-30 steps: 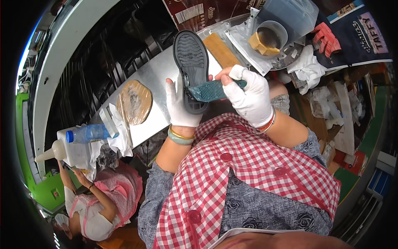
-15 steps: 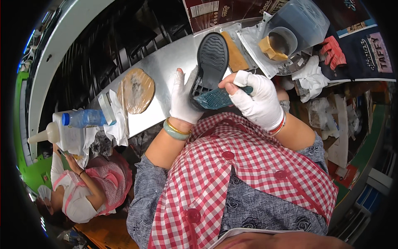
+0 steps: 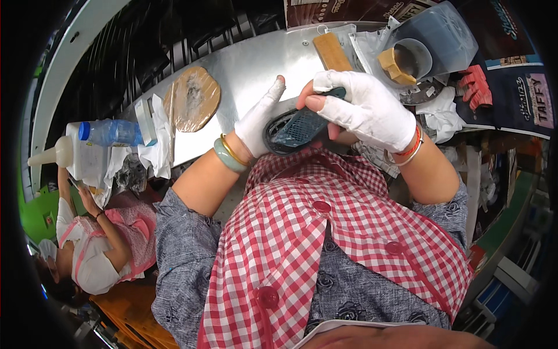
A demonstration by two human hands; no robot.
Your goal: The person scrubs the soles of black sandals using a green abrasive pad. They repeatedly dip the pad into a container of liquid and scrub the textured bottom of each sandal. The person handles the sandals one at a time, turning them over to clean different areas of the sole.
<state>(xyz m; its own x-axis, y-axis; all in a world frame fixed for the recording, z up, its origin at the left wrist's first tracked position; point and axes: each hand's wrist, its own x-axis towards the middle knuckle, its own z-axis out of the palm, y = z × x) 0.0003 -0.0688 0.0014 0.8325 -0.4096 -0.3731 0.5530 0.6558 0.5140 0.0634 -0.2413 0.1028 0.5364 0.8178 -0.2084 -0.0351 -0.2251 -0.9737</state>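
A black shoe sole (image 3: 272, 129) is held low over the near edge of the metal table, its hollow side facing me. My left hand (image 3: 256, 121), in a white fingertip-less glove, steadies it from the left; the thumb points up and the other fingers are hidden behind the sole. In my right hand (image 3: 369, 109), gloved the same way, a teal honeycomb-textured sole piece (image 3: 308, 123) is pinched between thumb and fingers. Its lower end lies inside the sole's rim; its upper end reaches up under my right fingers.
Left on the metal table (image 3: 244, 64) lies a plastic-wrapped brown disc (image 3: 196, 99), with a blue-capped bottle (image 3: 113, 132) and white jug (image 3: 84, 154) beyond. Rightward are a tan block (image 3: 332, 51), clear cup (image 3: 415, 58), translucent bin (image 3: 444, 35) and red glove (image 3: 475, 87). A co-worker (image 3: 99, 238) sits left.
The sole has tipped over from upright, so its tread no longer shows. My right hand has moved slightly right and up, still holding the teal piece. The view has shifted a little.
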